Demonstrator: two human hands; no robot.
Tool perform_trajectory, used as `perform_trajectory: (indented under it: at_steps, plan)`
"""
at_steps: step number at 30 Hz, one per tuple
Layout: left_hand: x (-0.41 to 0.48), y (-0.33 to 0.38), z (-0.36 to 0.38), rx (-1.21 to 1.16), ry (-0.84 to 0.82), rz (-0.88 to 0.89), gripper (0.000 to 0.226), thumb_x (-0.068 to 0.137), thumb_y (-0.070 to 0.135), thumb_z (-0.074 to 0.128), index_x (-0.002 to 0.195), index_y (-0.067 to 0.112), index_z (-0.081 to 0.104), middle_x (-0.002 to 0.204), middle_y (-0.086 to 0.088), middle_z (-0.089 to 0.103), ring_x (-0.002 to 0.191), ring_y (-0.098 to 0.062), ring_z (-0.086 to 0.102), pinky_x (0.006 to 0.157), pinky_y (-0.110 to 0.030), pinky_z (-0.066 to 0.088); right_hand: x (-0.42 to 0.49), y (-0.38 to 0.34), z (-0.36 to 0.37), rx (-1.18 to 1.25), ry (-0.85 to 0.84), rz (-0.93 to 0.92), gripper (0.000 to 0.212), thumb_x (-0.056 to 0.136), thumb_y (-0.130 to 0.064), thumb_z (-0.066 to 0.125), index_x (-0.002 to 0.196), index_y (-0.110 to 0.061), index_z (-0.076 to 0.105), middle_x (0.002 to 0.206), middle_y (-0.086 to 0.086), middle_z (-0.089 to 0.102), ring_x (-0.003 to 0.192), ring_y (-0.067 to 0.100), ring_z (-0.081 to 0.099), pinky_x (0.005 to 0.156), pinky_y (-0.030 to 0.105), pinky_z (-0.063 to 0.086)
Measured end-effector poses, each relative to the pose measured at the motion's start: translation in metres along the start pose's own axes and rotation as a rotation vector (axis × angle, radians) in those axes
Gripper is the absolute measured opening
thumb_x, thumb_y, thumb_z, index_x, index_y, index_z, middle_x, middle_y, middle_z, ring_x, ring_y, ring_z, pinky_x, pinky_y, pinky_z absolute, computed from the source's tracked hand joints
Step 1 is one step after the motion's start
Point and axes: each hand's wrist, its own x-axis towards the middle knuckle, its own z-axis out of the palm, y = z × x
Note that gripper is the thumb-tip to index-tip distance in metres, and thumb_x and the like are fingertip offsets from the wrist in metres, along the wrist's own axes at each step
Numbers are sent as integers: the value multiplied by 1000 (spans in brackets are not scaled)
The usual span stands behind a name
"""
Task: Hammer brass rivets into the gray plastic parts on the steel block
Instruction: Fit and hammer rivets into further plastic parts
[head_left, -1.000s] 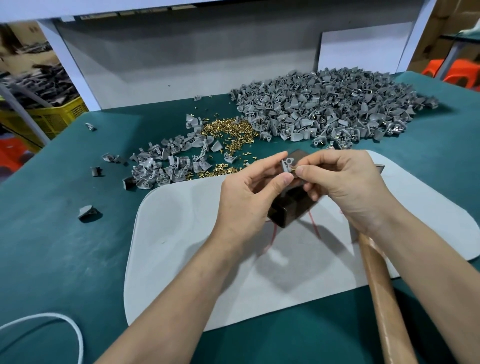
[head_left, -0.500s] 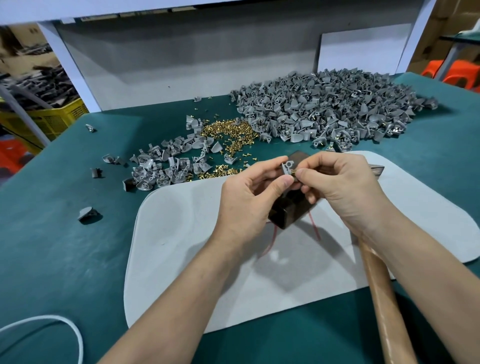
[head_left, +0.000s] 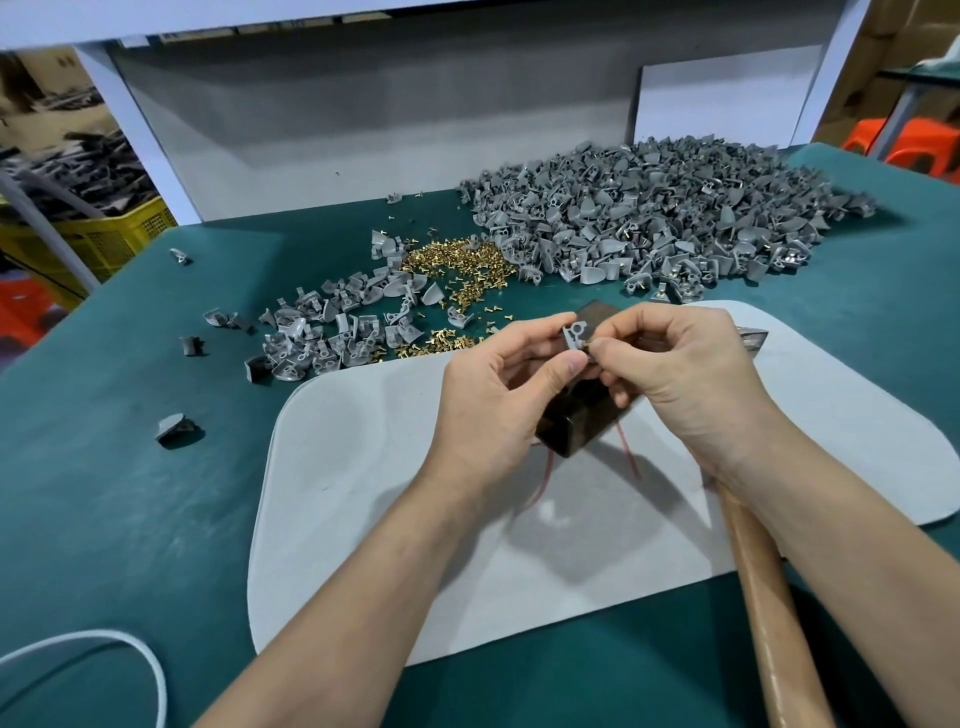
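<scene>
My left hand (head_left: 498, 395) pinches a small gray plastic part (head_left: 574, 335) between thumb and forefinger, held above the dark steel block (head_left: 576, 421). My right hand (head_left: 680, 374) pinches a brass rivet (head_left: 586, 345) against the side of that part. The block stands on a pale gray mat (head_left: 374, 467) and is mostly hidden by both hands. A hammer lies to the right, its wooden handle (head_left: 769, 603) under my right forearm and its metal head (head_left: 750, 338) showing past my right hand.
Loose brass rivets (head_left: 462, 270) lie in a heap on the green table (head_left: 104, 467). A big pile of gray parts (head_left: 649, 218) sits at the back right, a smaller group (head_left: 332, 332) at the left. A white cord (head_left: 130, 654) curves at the front left.
Both hands have stayed almost still over the block; the fingers of my right hand shifted slightly at the gray part.
</scene>
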Motion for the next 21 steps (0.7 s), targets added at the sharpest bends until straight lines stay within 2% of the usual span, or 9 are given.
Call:
perform_trajectory:
  at_steps: [6,10,14,17,21]
  plan:
    - [-1,0,0,13,7,-10,32,81,-3,69,104,20,66,89,6,71,85,-2,66,83,-16,51,-1,0,0,-10,12,-12,24,78,5,65,62,-13,66,50,-1,61,44,12,51,44,18,45]
    - [-2,0,3,36,20,-5,34,82,-3,69,110,15,65,94,-1,71,90,-9,65,90,-22,52,0,1,-1,-37,17,-11,21,76,2,66,62,-13,66,51,0,62,44,13,51,44,19,45]
    - [-4,1,4,46,25,3,35,82,-4,68,114,11,64,94,-4,70,88,-6,65,87,-18,51,-1,3,-2,-59,24,-10,17,75,-1,67,63,-13,67,51,0,61,46,13,52,46,21,46]
    - [-5,1,6,13,31,-6,35,82,-6,67,112,11,63,90,2,69,82,2,64,81,-12,49,-2,2,-2,-74,10,-7,11,74,-4,67,66,-11,67,52,-1,60,46,13,52,47,21,45]
    - [-7,1,7,28,43,-2,35,81,-5,68,111,13,64,90,0,68,82,0,63,82,-12,48,-2,-1,-3,-62,-19,1,12,76,1,67,67,-7,65,53,0,60,45,12,51,46,19,45]
